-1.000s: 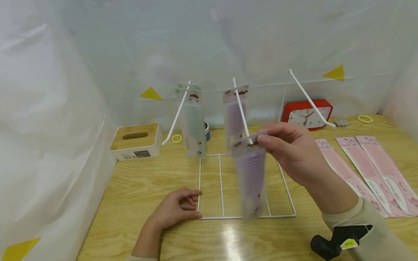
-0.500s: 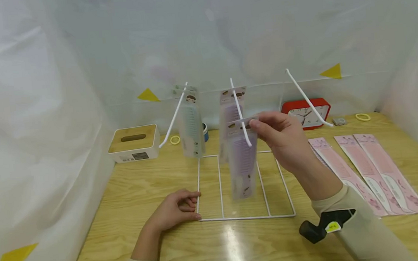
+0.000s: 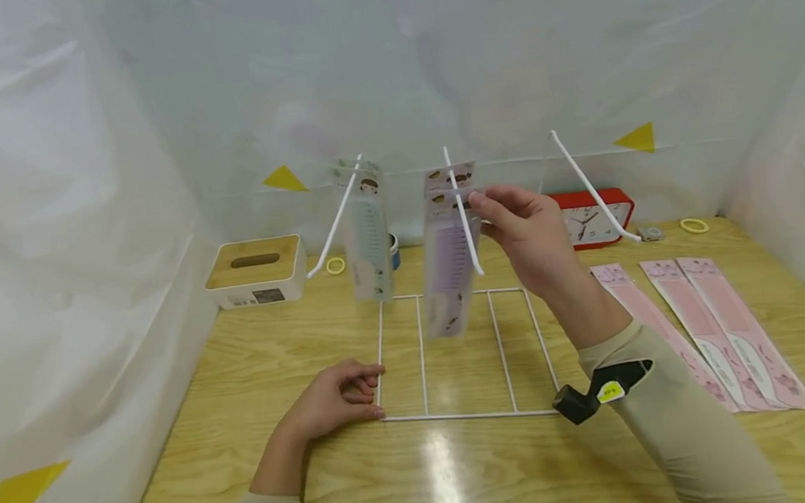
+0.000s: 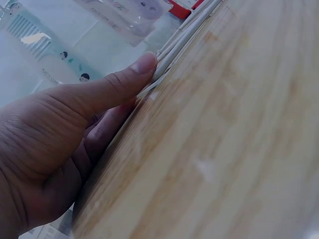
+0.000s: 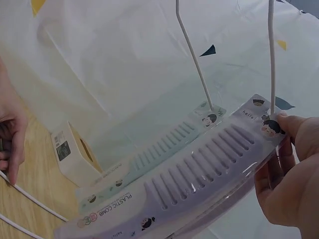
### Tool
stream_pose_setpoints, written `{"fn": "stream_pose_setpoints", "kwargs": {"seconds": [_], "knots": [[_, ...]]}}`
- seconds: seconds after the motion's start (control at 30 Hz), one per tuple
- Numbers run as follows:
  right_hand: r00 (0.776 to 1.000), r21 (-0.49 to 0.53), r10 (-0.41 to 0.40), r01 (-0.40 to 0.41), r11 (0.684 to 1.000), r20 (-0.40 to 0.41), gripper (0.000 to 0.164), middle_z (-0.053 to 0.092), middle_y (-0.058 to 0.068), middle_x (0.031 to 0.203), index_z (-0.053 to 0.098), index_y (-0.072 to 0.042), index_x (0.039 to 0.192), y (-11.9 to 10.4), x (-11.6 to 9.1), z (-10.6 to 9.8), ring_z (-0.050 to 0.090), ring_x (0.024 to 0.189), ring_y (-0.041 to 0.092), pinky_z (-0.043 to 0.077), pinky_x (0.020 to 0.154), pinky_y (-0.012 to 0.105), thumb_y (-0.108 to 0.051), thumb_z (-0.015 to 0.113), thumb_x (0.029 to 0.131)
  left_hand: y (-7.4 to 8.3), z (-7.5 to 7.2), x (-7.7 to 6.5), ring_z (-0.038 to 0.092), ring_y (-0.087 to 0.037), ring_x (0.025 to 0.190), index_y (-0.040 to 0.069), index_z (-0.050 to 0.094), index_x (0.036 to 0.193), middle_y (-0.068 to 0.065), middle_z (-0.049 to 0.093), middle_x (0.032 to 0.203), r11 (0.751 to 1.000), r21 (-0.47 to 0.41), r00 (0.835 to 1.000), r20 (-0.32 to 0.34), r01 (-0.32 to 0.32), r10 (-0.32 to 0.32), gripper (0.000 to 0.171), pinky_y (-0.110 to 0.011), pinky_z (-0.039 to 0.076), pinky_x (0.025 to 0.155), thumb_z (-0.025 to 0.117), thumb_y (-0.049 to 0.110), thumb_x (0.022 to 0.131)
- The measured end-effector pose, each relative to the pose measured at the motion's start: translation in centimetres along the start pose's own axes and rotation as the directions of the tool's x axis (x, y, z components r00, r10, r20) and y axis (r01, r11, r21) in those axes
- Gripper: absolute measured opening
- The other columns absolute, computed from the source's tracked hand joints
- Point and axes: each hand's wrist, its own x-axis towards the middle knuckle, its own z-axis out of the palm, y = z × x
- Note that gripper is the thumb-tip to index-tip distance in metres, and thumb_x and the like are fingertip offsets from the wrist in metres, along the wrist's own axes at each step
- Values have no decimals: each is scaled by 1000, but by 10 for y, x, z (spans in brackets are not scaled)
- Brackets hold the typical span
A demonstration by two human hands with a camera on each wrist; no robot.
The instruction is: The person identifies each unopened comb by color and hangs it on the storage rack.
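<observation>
On the middle prong [image 3: 468, 231] of the white wire rack [image 3: 460, 416], the front purple comb pack [image 3: 449, 259] is hung, apparently threaded by the hole in its card, with a rear purple comb pack [image 3: 435, 178] partly hidden just behind it. The upper right edge of the front card is pinched between thumb and fingers of the right hand [image 3: 531, 240], so release is judged not yet done. The rack's base is gripped at its near left corner by the left hand [image 3: 332, 401], thumb on the bar and fingers tucked below; steadying is presumed. The two hands are held well apart.

Progress, as judged: left prong [image 3: 334, 224] is loaded with green comb packaging [image 3: 368, 242], exact count not readable as cards overlap. Middle prong is nearly finished, two purple packs being made out. No pack is seen on the right prong [image 3: 586, 183]. At least three pink comb packs [image 3: 740, 326] are laid flat on the bench [image 3: 365, 486] to the right, not hung; these are taken as the remaining load, likely meant for that prong. Overall, roughly two of three prongs are judged served. Tissue box [image 3: 253, 272] and red clock [image 3: 597, 218] are left at the back, apparently uninvolved.
</observation>
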Motion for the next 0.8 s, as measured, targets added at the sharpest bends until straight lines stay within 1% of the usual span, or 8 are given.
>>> {"fn": "stream_pose_setpoints", "kwargs": {"seconds": [0.13, 0.27, 0.33, 0.43, 0.53, 0.6, 0.7, 0.8], "knots": [[1000, 18, -14, 14, 1000, 9, 7, 70, -6, 94, 77, -18, 91, -1, 3, -1, 60, 91, 11, 57, 80, 22, -12, 74, 90, 1, 1, 1, 64, -18, 95, 1, 63, 131, -16, 60, 108, 1000, -4, 1000, -1, -2, 2, 62, -24, 62, 88, 88, 11, 75], [999, -49, -12, 14, 999, 45, 12, 69, -5, 99, 75, -16, 101, 0, -1, -12, 63, 93, 10, 60, 87, 21, -9, 72, 92, 0, 1, 0, 65, -18, 95, 1, 63, 131, -15, 60, 107, 1000, -6, 1000, -6, 10, -10, 62, -24, 62, 88, 88, 12, 75], [997, -101, -15, 22, 995, 74, 17, 68, -4, 100, 74, -15, 108, 2, -4, -22, 64, 94, 10, 61, 88, 21, -8, 70, 93, -1, 1, -1, 64, -18, 95, 1, 63, 131, -15, 60, 107, 1000, -5, 1000, -4, 10, -10, 62, -24, 62, 88, 89, 13, 75], [990, -160, -29, 51, 986, 139, 24, 68, -4, 104, 73, -15, 116, 5, -9, -39, 66, 96, 10, 60, 88, 20, -5, 65, 96, -2, 1, 0, 64, -18, 95, 1, 63, 131, -15, 60, 107, 1000, -7, 1000, 0, 4, -4, 63, -24, 62, 88, 89, 13, 75], [979, -220, -48, 92, 971, 198, 28, 68, -4, 106, 72, -18, 119, 9, -12, -55, 68, 94, 10, 61, 84, 19, -3, 62, 98, -2, 1, 1, 65, -18, 96, 2, 63, 131, -15, 61, 107, 1000, -3, 1000, 4, -2, 2, 62, -24, 62, 88, 88, 15, 75], [974, -257, -43, 101, 961, 224, 29, 68, -5, 108, 71, -18, 120, 13, -15, -66, 69, 94, 9, 61, 82, 19, -3, 61, 98, -1, 1, 2, 65, -18, 96, 2, 63, 131, -15, 61, 108, 1000, 0, 1000, 9, -4, 4, 62, -24, 62, 89, 88, 15, 76], [969, -319, -35, 114, 941, 243, 28, 69, -4, 108, 70, -11, 123, 20, -19, -80, 69, 91, 9, 62, 79, 20, -3, 62, 97, -1, 1, 2, 65, -17, 96, 1, 63, 131, -15, 61, 107, 1000, 1, 1000, 7, -2, 2, 62, -24, 62, 88, 88, 14, 75], [970, -406, -6, 107, 908, 244, 30, 69, -5, 108, 68, -9, 126, 25, -23, -100, 69, 90, 8, 62, 76, 20, -5, 65, 97, -1, 2, 1, 65, -16, 94, 0, 63, 131, -15, 60, 107, 1000, -5, 1000, -2, -7, 7, 62, -24, 62, 88, 88, 12, 75]]}}
